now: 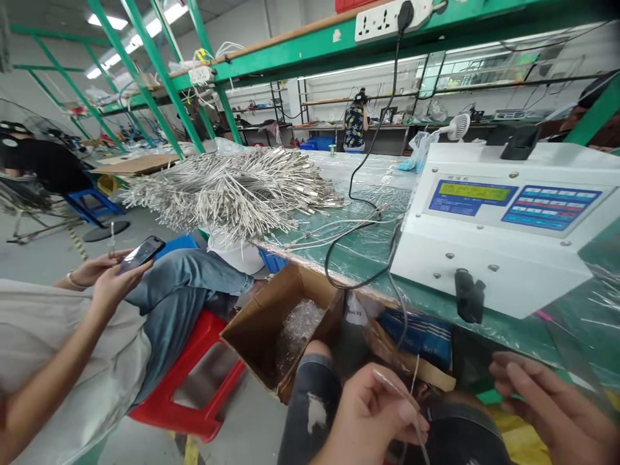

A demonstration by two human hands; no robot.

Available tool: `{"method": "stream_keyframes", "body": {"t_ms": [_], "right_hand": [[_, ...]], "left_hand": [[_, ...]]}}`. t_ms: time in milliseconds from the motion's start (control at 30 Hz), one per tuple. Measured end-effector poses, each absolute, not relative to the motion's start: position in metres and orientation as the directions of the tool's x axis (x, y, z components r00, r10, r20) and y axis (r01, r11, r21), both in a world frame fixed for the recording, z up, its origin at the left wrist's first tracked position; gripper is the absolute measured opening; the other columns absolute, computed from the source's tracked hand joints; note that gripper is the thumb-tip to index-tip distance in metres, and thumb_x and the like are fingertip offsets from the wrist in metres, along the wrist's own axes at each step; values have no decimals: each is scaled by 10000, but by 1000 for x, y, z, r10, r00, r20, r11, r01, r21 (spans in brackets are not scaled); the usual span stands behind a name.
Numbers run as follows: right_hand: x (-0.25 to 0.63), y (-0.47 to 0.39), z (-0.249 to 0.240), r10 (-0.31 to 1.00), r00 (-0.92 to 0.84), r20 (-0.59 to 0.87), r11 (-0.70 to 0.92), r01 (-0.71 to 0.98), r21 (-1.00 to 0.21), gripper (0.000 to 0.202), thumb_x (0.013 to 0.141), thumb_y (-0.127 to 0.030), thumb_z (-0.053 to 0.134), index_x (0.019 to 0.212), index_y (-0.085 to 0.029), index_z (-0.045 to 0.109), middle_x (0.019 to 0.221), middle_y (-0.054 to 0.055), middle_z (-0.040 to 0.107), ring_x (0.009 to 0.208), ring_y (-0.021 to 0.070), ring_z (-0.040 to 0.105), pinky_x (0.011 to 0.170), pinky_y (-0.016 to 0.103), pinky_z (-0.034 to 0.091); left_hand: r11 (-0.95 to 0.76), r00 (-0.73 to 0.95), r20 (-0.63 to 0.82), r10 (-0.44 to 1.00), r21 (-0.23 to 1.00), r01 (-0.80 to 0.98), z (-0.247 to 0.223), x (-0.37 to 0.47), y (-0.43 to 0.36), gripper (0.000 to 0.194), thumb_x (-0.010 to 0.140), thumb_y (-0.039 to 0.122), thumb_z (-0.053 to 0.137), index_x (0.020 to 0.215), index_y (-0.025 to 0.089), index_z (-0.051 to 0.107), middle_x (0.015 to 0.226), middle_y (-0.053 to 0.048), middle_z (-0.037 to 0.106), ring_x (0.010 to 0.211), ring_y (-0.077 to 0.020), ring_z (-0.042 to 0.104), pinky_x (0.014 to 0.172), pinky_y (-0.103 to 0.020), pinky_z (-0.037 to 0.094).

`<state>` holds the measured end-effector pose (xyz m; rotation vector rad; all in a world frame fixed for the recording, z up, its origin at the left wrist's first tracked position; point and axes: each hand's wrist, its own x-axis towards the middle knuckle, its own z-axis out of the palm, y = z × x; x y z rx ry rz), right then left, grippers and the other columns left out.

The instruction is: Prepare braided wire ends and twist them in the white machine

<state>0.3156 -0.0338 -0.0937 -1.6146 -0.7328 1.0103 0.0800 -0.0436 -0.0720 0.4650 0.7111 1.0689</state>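
My left hand [372, 416] is low in the middle, above my lap, with thumb and fingers closed on a thin grey-white cable [417, 429]. One stretch of this cable hangs below the fingers. At the lower right my right hand [552, 407] is raised apart from it, somewhat blurred, its fingers half bent and nothing visible between them. Ahead of my hands stands a white machine [498, 226] with a lit display, a keypad and a black nozzle-like part on its front. A large heap of similar cables [237, 187] with metal ends lies further left on the bench.
A cardboard box [256, 323] holding clear plastic scraps stands below the bench edge. Beside it, a seated person holds a phone [143, 252] on a red stool [194, 374]. A black power cord [356, 174] drops from the power strip [392, 19] across the green bench top [314, 239].
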Motion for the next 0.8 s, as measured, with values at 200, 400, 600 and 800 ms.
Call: {"method": "stream_keyframes", "body": {"t_ms": [200, 400, 600, 800], "right_hand": [[294, -37, -97, 868, 375, -326, -360, 23, -932, 573, 559, -656, 811, 965, -260, 737, 1011, 107, 719, 867, 279, 697, 649, 267, 620], [241, -49, -59, 968, 85, -236, -247, 179, -952, 504, 760, -663, 678, 988, -215, 724, 993, 107, 706, 914, 246, 679, 760, 271, 592], [222, -47, -42, 978, -30, -204, -200, 95, -975, 409, 875, -578, 613, 1047, -216, 698, 1012, 84, 682, 914, 208, 662, 810, 285, 565], [221, -42, -36, 979, -58, -194, -195, -17, -981, 350, 907, -505, 619, 1074, -203, 678, 997, 59, 663, 838, 156, 633, 766, 258, 551]], "left_hand": [[426, 297, -305, 905, 640, -639, -75, 74, -43, 516, 501, 434, 969, 723, 153, 598, 633, -2, 694, 579, -130, 702, 498, -171, 594], [388, 249, -299, 921, 743, -545, -74, 64, -46, 308, 707, 370, 858, 777, 167, 637, 700, -4, 710, 632, -110, 689, 571, -176, 592], [398, 275, -295, 915, 768, -501, -70, 61, -45, 291, 703, 373, 857, 764, 180, 648, 732, 5, 692, 652, -119, 681, 574, -192, 591], [417, 273, -320, 907, 773, -478, -68, 63, -46, 275, 697, 365, 861, 761, 187, 662, 771, 10, 682, 670, -135, 694, 579, -208, 603]]}}
